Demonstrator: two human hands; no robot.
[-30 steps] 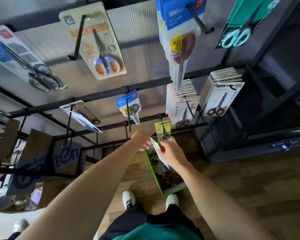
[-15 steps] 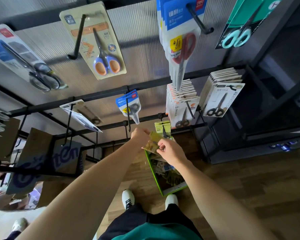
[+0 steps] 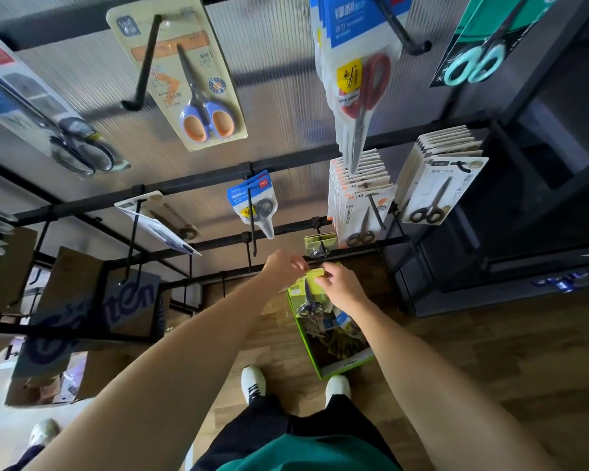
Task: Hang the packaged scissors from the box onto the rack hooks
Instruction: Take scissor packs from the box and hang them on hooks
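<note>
I see my right hand (image 3: 342,287) pinching the top edge of a yellow-green carded pack of black-handled scissors (image 3: 309,291), fingers curled onto the card. My left hand (image 3: 284,268) meets it from the other side, fingertips curled at the same top corner; whether they actually grip the card I cannot tell, since the knuckles hide the contact. The pack hangs tilted between both hands, directly above the open green cardboard box (image 3: 349,364) on the wooden floor (image 3: 490,351), which holds more packs in a loose heap.

Just above my hands, a few matching yellow-green packs (image 3: 317,244) already hang on a black hook of the lowest rack rail (image 3: 354,250). Beside them to the right sit a thick row of white-carded scissors (image 3: 361,202) and a second white-carded row (image 3: 439,185). Higher up hang a blue-carded small pair (image 3: 254,202), a beige card with purple-and-orange-handled scissors (image 3: 191,79), red-handled scissors in a blue-topped pack (image 3: 357,79) and a teal-handled pair on a dark card (image 3: 476,52).

My white shoes (image 3: 253,382) stand just beside the box.
</note>
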